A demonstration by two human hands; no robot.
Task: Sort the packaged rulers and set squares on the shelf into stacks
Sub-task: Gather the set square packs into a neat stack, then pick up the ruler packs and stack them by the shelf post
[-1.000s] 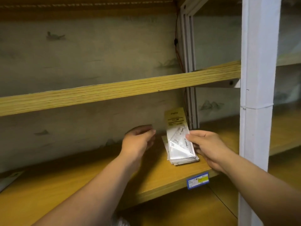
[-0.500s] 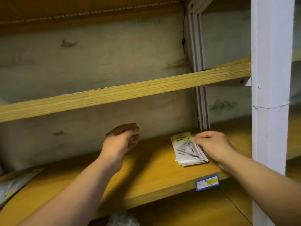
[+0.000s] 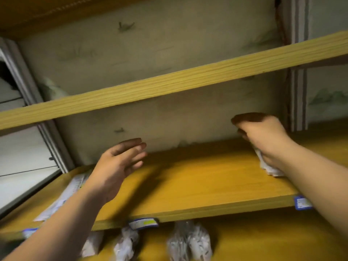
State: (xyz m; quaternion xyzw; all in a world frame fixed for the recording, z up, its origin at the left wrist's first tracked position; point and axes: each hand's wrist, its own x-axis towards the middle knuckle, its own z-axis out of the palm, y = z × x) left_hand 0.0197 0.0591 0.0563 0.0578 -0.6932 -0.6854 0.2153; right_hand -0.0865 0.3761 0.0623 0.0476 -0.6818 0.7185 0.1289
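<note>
No text is legible; the frame is motion-blurred. Three price labels are fixed to the front edge of the wooden shelf: a blue-bordered label near the right end, a blue-bordered label with a yellow field near the middle, and a third label near the left end. Their print is unreadable. The packaged rulers at the shelf's left end show coloured print, also unreadable.

Motion blur and covered packs

The right hand hid most of the stack of packs; the left packets were smeared, and the near bagged items were unreadable.
</note>
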